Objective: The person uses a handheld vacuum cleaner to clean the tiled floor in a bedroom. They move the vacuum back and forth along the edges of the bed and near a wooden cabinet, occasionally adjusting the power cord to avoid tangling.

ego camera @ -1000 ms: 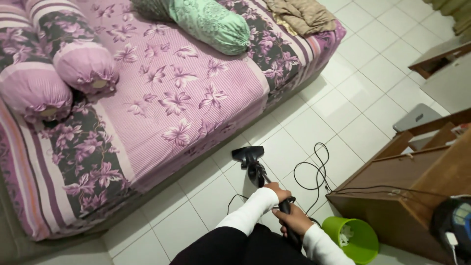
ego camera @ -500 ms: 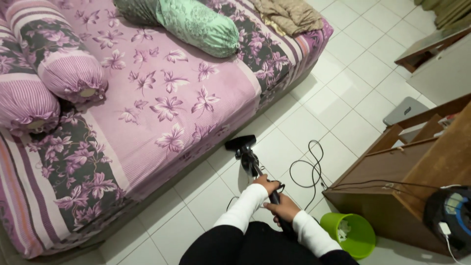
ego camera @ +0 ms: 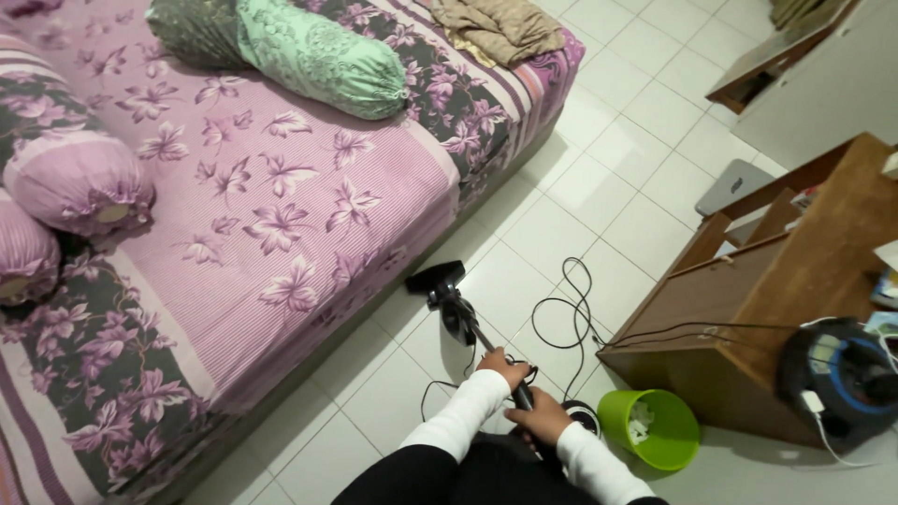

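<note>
A black vacuum wand (ego camera: 460,320) slants across the white tiled floor, its flat nozzle (ego camera: 432,276) resting by the foot of the bed. My left hand (ego camera: 501,363) grips the wand higher up the shaft. My right hand (ego camera: 541,424) is closed around the handle end, closer to my body. Both sleeves are white. A black power cord (ego camera: 561,318) loops on the tiles to the right of the wand. The bed (ego camera: 281,187) has a purple floral sheet.
A lime green bin (ego camera: 652,428) with paper inside stands by a wooden desk (ego camera: 776,299) on the right. A round blue and black device (ego camera: 842,379) sits at the right. Purple bolsters (ego camera: 79,182), a green bolster (ego camera: 318,56) and a tan cloth (ego camera: 491,28) lie on the bed.
The view has shifted, so the bed and floor slid left and down the frame. The nozzle stays near the bed's edge; both hands keep their grip on the wand.
</note>
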